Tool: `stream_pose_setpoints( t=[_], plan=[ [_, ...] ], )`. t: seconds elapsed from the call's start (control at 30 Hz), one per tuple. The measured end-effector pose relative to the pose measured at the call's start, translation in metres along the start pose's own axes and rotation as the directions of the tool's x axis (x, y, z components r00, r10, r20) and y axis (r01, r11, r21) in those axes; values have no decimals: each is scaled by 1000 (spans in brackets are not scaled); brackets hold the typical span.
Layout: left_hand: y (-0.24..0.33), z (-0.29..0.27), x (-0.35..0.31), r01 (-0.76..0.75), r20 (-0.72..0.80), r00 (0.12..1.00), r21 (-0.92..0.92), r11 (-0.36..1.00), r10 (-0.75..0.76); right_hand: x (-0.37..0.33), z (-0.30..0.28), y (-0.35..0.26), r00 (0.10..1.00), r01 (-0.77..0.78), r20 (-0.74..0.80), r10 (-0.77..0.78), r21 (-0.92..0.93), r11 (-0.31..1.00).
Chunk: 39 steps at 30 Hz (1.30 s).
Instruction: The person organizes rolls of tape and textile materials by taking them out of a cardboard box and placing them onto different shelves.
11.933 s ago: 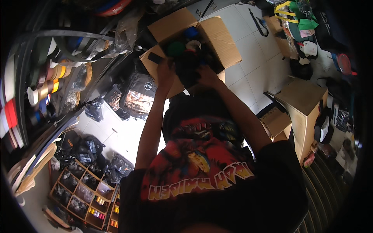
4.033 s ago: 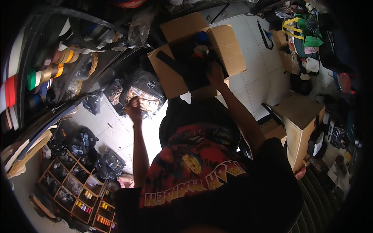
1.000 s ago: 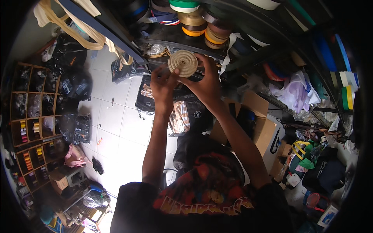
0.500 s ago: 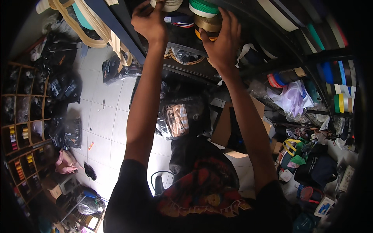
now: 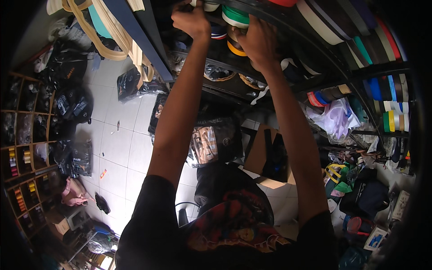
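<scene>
High on a dark shelf, my left hand (image 5: 193, 21) is closed at the edge of a white roll of strap (image 5: 210, 6), fingers curled and partly cut off by the picture's top. My right hand (image 5: 261, 42) is bent around the right side of a brown roll (image 5: 232, 33), its thumb across the front. Directly above the brown roll sits a green and white roll (image 5: 235, 18), and below it an orange-yellow roll (image 5: 236, 49). Between my hands lies a striped blue, white and red roll (image 5: 218, 32).
Cream straps (image 5: 110, 36) hang at the upper left beside a shelf post (image 5: 139, 38). More rolls (image 5: 321, 22) fill the racks on the right. Wicker baskets (image 5: 220, 76) stand on the lower shelf. An open cardboard box (image 5: 258, 150) and a plastic-wrapped package (image 5: 213, 144) are below my arms.
Both hands have shifted slightly right in view. My right hand's fingers have drawn in closer around the brown roll. The shelf scene has moved a little with the head.
</scene>
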<state>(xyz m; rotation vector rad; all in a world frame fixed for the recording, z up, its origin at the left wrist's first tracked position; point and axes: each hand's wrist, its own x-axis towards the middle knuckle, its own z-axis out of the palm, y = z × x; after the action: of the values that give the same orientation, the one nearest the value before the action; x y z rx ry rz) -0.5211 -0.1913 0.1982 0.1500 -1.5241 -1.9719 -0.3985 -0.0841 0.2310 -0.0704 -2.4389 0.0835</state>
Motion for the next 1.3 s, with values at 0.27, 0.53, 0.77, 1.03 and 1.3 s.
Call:
stream_pose_setpoints(
  t=[0.27, 0.53, 0.77, 1.03, 1.3],
  plan=[
    [-8, -3, 0, 0, 32, 999, 111, 994, -3, -7, 13, 9, 1000, -3, 3, 3, -42, 999],
    [-4, -7, -2, 25, 133, 991, 13, 1000, -27, -3, -3, -7, 998, -52, 42, 54, -45, 998],
    [6, -7, -5, 17, 243, 967, 228, 974, -74, -2, 7, -1, 997, -59, -50, 60, 20, 998],
    [-8, -8, -5, -72, 290, 956, 82, 994, 45, 31, 8, -2, 957, -116, 270, 104, 29, 993],
    [-18, -14, 0, -112, 331, 941, 114, 987, 69, 8, 1, -2, 989, -92, 117, 86, 46, 995]
  ],
)
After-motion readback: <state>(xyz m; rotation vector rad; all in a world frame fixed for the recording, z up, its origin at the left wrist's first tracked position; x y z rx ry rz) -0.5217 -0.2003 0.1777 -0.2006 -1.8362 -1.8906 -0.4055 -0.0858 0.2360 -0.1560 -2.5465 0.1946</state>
